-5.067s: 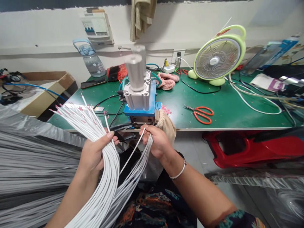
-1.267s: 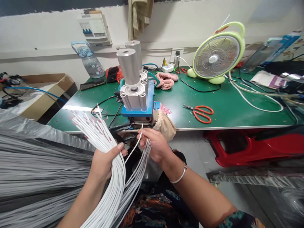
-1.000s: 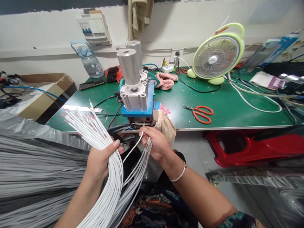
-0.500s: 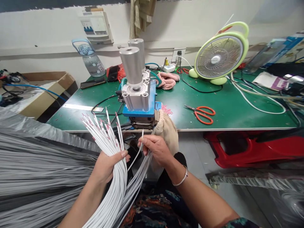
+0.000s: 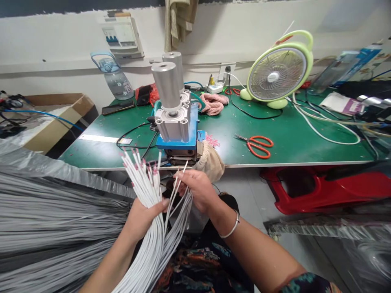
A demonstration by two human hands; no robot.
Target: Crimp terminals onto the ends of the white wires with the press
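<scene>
My left hand is closed around a thick bundle of white cables, whose upper ends show pinkish-red tips. The bundle bends down toward my lap. My right hand pinches a white cable, its end pointing up at the front of the pneumatic press. More white cables hang below the right palm, partly hidden by it. Whether the cable's tip touches the press I cannot tell. A beige cloth bag hangs at the press's right side, just beyond my right hand.
Orange-handled scissors lie on the green table, with a green fan behind. A ruler, a phone and a water bottle are at left. Grey cables fill the lower left; a red stool stands right.
My right hand has moved slightly left, and the cable end now reaches higher, up to the press front. Another cable now stands out between the hands. The left hand's bundle has shifted right.
</scene>
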